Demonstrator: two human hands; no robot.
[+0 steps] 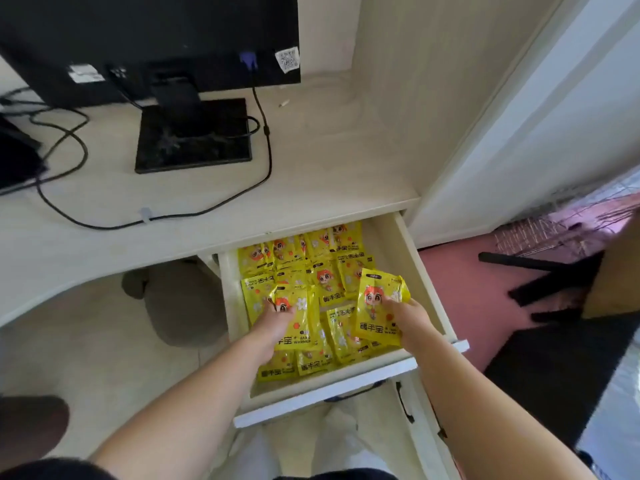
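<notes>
In the head view, an open drawer [431, 282] stood pulled out from under the table [311, 181], filled with yellow hand-warmer packets [325, 268] lying flat and overlapping. The left hand [272, 322] reached in at the drawer's nine o'clock side, fingers and thumb pinching the left packet [301, 320] by its upper left edge, which lay on the pile (its top corner bent up a little). The right hand [407, 318] was at the drawer's three o'clock side and gripped the right packet [375, 317] by its right edge, holding it tilted and raised clear of the others. Both packets sat near the drawer's front half, just beside each other. At eleven o'clock from the drawer, a black monitor [149, 39] stood on the table, and a black cable [268, 157] trailed across the tabletop.
</notes>
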